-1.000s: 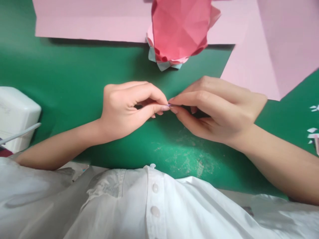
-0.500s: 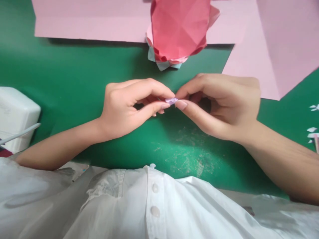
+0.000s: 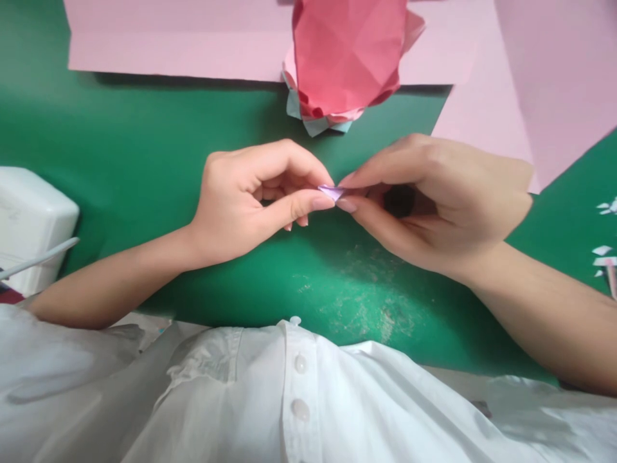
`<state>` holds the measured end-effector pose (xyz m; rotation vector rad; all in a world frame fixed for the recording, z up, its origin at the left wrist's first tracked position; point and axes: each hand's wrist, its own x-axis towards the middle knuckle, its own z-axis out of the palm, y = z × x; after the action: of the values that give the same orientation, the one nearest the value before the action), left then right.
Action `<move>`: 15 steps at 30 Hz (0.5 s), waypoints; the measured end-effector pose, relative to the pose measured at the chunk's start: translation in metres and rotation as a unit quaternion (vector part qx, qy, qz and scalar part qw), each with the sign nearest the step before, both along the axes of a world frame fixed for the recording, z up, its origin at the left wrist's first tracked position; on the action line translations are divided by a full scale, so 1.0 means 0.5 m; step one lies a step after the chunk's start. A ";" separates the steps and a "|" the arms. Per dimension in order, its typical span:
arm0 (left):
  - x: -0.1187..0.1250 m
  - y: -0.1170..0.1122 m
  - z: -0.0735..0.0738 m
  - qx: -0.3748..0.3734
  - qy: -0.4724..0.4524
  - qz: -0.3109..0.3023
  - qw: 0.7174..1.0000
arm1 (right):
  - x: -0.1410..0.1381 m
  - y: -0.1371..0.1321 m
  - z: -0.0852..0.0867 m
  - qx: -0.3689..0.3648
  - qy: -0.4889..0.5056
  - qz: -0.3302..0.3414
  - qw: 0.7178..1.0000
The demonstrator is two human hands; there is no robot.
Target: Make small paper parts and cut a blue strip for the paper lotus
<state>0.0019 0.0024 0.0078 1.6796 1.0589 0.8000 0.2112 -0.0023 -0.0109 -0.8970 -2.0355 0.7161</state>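
A tiny folded piece of light purple paper [image 3: 331, 192], roughly triangular, is held above the green table in front of my chest. My left hand [image 3: 260, 193] pinches its left side between thumb and index finger. From the other side, my right hand [image 3: 434, 199] grips the right corner with thumb and index fingertip. Most of the paper shows between the fingertips; its edges are covered by them. Just beyond my hands stands a red folded-paper flower [image 3: 349, 54] with pink and pale blue paper points below it.
Large pink paper sheets [image 3: 178, 38] lie at the back and right. A white box-like object [image 3: 33, 222] with a grey stick [image 3: 43, 257] is at the left edge. Small white paper scraps [image 3: 602, 251] lie far right on the green table [image 3: 144, 148].
The purple paper has turned and now shows a flatter triangular face. My right hand has rotated, its wrist and knuckles shifting right. My left hand has shifted only slightly.
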 end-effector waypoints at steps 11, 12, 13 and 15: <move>-0.002 -0.001 0.005 -0.040 0.029 -0.012 0.999 | -0.003 0.002 0.003 0.053 0.004 0.015 0.998; -0.002 0.000 0.004 -0.037 0.024 -0.015 0.999 | -0.002 0.003 0.002 0.053 0.003 0.015 0.998; -0.002 0.000 0.004 -0.031 0.017 -0.018 0.999 | -0.002 0.003 0.002 0.051 0.000 0.017 0.999; -0.002 0.000 0.002 -0.025 0.009 -0.025 0.999 | -0.001 0.005 0.003 0.052 -0.004 0.024 0.998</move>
<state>0.0011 0.0024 0.0090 1.6675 1.0375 0.7222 0.2109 0.0000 -0.0092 -0.7946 -2.0871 0.6283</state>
